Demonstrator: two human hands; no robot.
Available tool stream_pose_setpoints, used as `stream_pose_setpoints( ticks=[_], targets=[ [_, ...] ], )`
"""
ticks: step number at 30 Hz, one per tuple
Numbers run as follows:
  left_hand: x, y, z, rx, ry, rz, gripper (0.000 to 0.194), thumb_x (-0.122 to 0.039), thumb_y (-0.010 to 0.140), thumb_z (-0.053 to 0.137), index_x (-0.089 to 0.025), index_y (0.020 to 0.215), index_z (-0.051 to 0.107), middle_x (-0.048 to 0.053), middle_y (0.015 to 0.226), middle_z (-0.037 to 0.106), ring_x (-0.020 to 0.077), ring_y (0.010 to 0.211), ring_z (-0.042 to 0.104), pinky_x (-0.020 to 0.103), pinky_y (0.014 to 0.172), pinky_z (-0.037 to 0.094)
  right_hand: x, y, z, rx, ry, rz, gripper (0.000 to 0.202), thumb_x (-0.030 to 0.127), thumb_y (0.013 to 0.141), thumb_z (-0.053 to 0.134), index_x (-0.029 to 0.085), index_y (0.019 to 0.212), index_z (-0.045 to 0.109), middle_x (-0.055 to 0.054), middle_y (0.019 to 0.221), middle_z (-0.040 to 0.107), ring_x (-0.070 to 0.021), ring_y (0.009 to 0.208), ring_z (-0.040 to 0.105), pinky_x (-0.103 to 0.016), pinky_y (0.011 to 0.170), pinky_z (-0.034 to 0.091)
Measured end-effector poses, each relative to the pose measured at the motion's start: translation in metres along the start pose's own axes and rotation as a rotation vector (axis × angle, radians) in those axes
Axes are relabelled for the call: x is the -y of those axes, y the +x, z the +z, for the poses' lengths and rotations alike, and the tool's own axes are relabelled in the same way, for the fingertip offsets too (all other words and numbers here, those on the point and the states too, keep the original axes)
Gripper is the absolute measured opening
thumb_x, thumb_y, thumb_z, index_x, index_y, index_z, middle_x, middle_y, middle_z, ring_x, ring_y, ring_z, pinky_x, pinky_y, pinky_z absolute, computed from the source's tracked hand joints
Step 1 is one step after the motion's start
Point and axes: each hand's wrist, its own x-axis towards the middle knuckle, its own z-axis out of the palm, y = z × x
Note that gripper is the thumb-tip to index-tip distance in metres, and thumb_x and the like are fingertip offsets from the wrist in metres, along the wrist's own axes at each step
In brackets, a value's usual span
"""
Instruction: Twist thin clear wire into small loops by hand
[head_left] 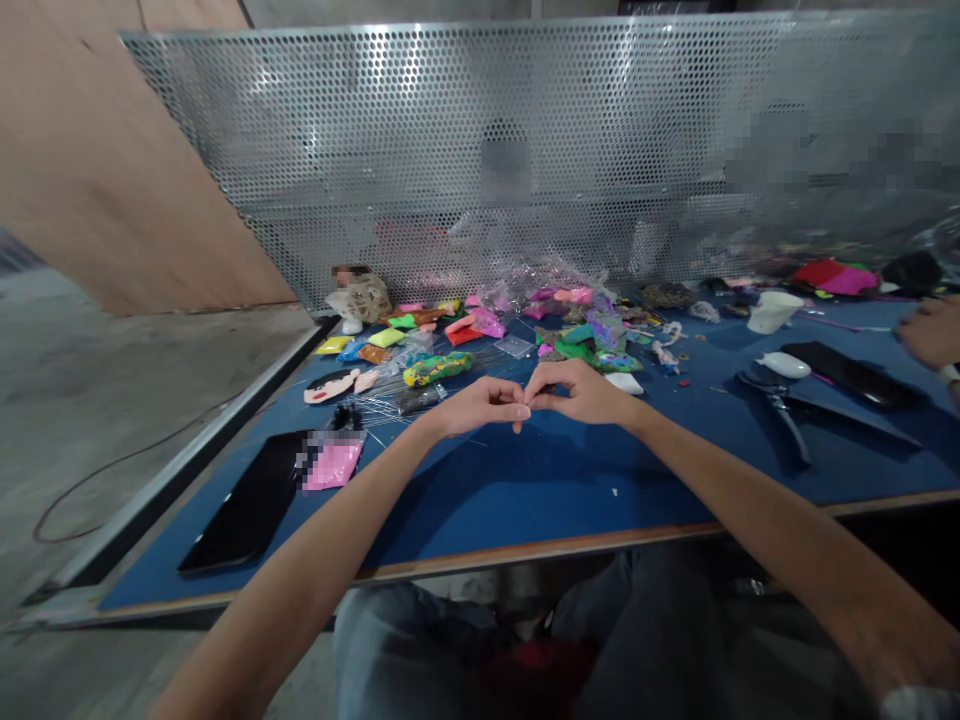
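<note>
Over the middle of the blue table (pixel 517 510), my left hand (pixel 487 404) and my right hand (pixel 574 392) meet fingertip to fingertip. Both are closed in a pinch; whatever sits between the fingertips is too small to make out. Behind my left hand lie thin clear sticks or wires (pixel 375 405), a dark packet (pixel 420 398) and a mottled yellow-green lump (pixel 437 369), which looks like modelling clay. Beyond my right hand are a white piece (pixel 624 384) and a heap of green and purple clay (pixel 592 345).
A black tablet-like slab (pixel 251 505) and a pink packet (pixel 332 465) lie left. Rightward are dark-handled pliers or shears (pixel 787 410), a black case (pixel 855 372) and a white cup (pixel 774 312). Another person's hand (pixel 934 330) is at far right. A perforated metal screen (pixel 450 120) closes the back.
</note>
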Motion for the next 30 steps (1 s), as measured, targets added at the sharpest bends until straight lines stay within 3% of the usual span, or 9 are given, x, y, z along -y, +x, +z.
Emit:
stream_pose_setpoints(
  ticks=[4, 8, 14, 21, 30],
  targets=[
    [0.0001, -0.0013, -0.0043, 0.049, 0.107, 0.012, 0.038, -0.049, 0.085, 0.073, -0.012, 0.088, 0.073, 0.005, 0.076, 0.071, 0.0121, 0.068, 0.057, 0.023, 0.063, 0.039, 0.0022, -0.001, 0.0015, -0.002, -0.043, 0.0, 0.011, 0.03, 0.091, 0.07, 0.021, 0.092, 0.077, -0.005, 0.086, 0.074, -0.0171, 0.079, 0.065, -0.031, 0.075, 0.049],
    [-0.0029, -0.0028, -0.006, 0.003, 0.186, 0.04, 0.038, -0.049, 0.085, 0.073, -0.012, 0.08, 0.076, 0.006, 0.075, 0.072, 0.0128, 0.068, 0.06, 0.023, 0.064, 0.043, 0.0049, -0.0008, 0.0011, -0.031, -0.052, 0.028, 0.012, 0.031, 0.089, 0.072, 0.02, 0.091, 0.076, -0.004, 0.085, 0.075, -0.0159, 0.076, 0.064, -0.028, 0.071, 0.047],
    [-0.0091, -0.0043, -0.008, -0.07, 0.07, 0.069, 0.033, -0.044, 0.08, 0.08, -0.013, 0.092, 0.076, 0.007, 0.082, 0.074, 0.0133, 0.073, 0.065, 0.022, 0.069, 0.051, 0.0062, 0.0006, -0.0034, -0.08, -0.001, 0.082, 0.013, 0.03, 0.092, 0.067, 0.019, 0.091, 0.073, -0.003, 0.082, 0.073, -0.0142, 0.072, 0.062, -0.026, 0.066, 0.046],
    [-0.0015, -0.0045, -0.0068, 0.05, -0.145, -0.023, 0.033, -0.043, 0.081, 0.08, -0.012, 0.091, 0.073, 0.009, 0.086, 0.075, 0.0141, 0.074, 0.069, 0.027, 0.074, 0.056, 0.005, 0.0013, -0.0035, -0.036, -0.005, 0.028, 0.011, 0.027, 0.093, 0.065, 0.02, 0.091, 0.073, -0.003, 0.087, 0.074, -0.0152, 0.078, 0.065, -0.027, 0.071, 0.047],
    [-0.0065, -0.0036, -0.0037, 0.008, 0.018, 0.017, 0.03, -0.041, 0.083, 0.078, -0.012, 0.084, 0.072, 0.007, 0.081, 0.074, 0.0112, 0.07, 0.065, 0.023, 0.071, 0.054, 0.0014, 0.0, -0.0024, -0.017, -0.068, 0.007, 0.01, 0.029, 0.092, 0.067, 0.021, 0.09, 0.074, -0.003, 0.086, 0.073, -0.0154, 0.077, 0.061, -0.029, 0.073, 0.046]
  ],
)
